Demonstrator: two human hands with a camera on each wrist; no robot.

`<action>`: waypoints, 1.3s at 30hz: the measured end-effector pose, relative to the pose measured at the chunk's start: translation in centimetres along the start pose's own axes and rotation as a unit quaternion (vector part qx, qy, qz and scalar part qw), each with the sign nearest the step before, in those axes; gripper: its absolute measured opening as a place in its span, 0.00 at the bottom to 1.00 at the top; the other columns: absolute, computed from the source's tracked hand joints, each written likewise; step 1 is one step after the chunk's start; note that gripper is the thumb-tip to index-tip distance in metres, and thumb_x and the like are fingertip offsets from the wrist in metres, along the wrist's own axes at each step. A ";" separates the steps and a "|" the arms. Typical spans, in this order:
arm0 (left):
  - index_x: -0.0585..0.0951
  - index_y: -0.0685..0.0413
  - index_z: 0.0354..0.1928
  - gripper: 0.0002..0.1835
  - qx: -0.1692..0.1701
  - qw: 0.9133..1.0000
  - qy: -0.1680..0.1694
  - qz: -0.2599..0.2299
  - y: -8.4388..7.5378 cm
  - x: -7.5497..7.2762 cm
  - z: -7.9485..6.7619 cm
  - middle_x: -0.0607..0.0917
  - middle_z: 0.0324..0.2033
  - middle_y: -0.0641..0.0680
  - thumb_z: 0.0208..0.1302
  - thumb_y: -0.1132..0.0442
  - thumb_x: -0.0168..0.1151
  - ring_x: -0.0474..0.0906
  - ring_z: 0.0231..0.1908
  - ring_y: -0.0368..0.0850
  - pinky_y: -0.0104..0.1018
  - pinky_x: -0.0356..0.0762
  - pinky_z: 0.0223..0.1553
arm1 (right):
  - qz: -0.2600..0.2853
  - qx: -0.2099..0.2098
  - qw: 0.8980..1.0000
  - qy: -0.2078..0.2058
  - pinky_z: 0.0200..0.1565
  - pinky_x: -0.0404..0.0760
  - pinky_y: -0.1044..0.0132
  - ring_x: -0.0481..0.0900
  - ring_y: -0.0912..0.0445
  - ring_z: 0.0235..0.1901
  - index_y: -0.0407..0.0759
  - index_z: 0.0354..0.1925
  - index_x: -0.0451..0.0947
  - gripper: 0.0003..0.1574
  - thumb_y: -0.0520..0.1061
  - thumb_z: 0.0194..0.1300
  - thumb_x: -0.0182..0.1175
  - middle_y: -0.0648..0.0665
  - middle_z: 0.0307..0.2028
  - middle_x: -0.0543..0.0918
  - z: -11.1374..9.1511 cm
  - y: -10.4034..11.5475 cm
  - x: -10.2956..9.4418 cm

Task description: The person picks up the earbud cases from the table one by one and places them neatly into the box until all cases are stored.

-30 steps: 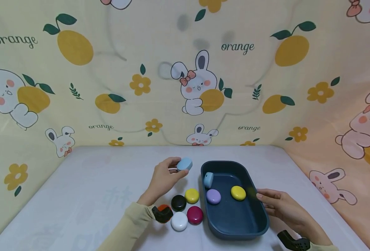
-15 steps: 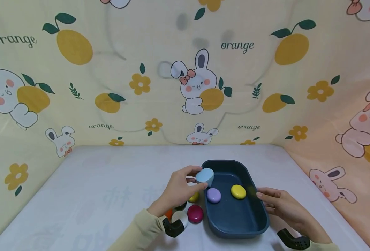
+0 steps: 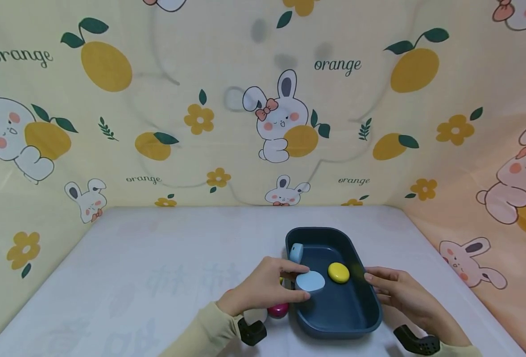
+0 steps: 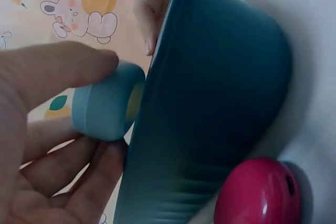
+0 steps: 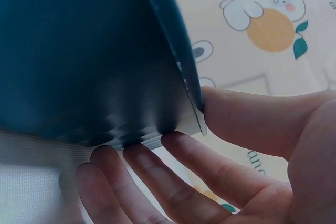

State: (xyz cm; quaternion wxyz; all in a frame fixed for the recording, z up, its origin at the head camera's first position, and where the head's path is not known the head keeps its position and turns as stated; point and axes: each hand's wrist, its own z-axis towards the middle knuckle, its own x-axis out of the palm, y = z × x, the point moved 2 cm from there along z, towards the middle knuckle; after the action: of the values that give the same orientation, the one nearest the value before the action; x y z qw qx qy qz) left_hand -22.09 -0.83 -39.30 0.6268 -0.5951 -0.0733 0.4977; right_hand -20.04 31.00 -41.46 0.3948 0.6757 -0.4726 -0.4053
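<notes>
My left hand (image 3: 269, 283) pinches a light blue rounded piece (image 3: 310, 281) between thumb and fingers. The piece overlaps the left side of the dark blue box (image 3: 340, 312) in the head view. In the left wrist view, the light blue piece (image 4: 107, 100) appears right at the box's rim. A second light blue piece (image 3: 296, 253) leans on edge against the inner left wall, and a round yellow piece (image 3: 338, 272) lies on the box floor. My right hand (image 3: 407, 297) touches the box's right side, thumb at the rim and fingers against the outer wall (image 5: 131, 114).
Left of the box, a magenta round piece (image 3: 278, 311) and a white one (image 3: 256, 315) lie on the white-covered table (image 3: 155, 267), partly behind my left hand. Patterned fabric (image 3: 191, 163) with rabbits and oranges hangs around the table.
My left hand has carried the light blue piece rightward and down, from left of the box to over it. It now covers the lavender piece inside. My right hand has stayed at the box.
</notes>
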 end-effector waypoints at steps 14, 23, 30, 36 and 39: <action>0.83 0.58 0.54 0.24 0.015 1.000 0.012 -0.010 0.4 -0.1 0.0 0.86 0.47 0.44 0.56 0.59 0.76 0.81 0.42 0.30 0.32 0.79 0.48 | 0.001 -0.001 1.000 0.002 0.52 0.80 0.52 0.80 0.46 0.51 0.23 0.69 0.57 0.45 0.54 0.71 0.60 0.36 0.57 0.77 -0.1 0.0 0.1; 0.83 0.62 0.54 0.19 0.008 0.999 0.001 -0.031 0.8 -0.5 -0.2 0.86 0.47 0.47 0.60 0.67 0.71 0.83 0.43 0.36 0.37 0.80 0.47 | 0.003 0.000 1.000 0.002 0.51 0.80 0.51 0.80 0.46 0.50 0.23 0.68 0.58 0.45 0.54 0.70 0.60 0.36 0.57 0.77 -0.2 0.0 0.2; 0.83 0.59 0.54 0.18 0.001 0.999 -0.032 -0.034 0.7 -2.1 -0.1 0.86 0.47 0.51 0.61 0.67 0.70 0.82 0.45 0.46 0.40 0.80 0.48 | -0.003 0.001 1.000 -0.004 0.51 0.80 0.51 0.80 0.46 0.50 0.24 0.68 0.58 0.45 0.54 0.70 0.60 0.36 0.57 0.77 -0.2 0.0 0.2; 0.83 0.56 0.54 0.16 -0.035 0.996 -0.083 0.018 1.0 -5.0 -0.4 0.85 0.47 0.50 0.64 0.64 0.68 0.81 0.44 0.39 0.35 0.80 0.48 | -0.004 0.001 1.000 -0.007 0.51 0.80 0.52 0.80 0.46 0.50 0.24 0.68 0.58 0.44 0.54 0.71 0.60 0.36 0.57 0.76 -0.1 0.1 0.2; 0.82 0.56 0.53 0.16 -0.052 0.994 -0.086 0.032 1.4 -6.6 -0.7 0.85 0.45 0.48 0.64 0.63 0.68 0.81 0.44 0.40 0.34 0.80 0.47 | -0.004 0.004 1.000 -0.012 0.51 0.80 0.52 0.80 0.46 0.50 0.24 0.68 0.59 0.44 0.54 0.70 0.60 0.36 0.57 0.77 -0.1 0.1 0.2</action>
State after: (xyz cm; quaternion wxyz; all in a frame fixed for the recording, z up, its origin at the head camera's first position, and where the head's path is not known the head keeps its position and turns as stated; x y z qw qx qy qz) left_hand -25.64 -6.28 -37.28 0.5699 -0.5842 -0.1337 0.5622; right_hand -19.91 30.85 -41.34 0.3851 0.6740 -0.4761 -0.4132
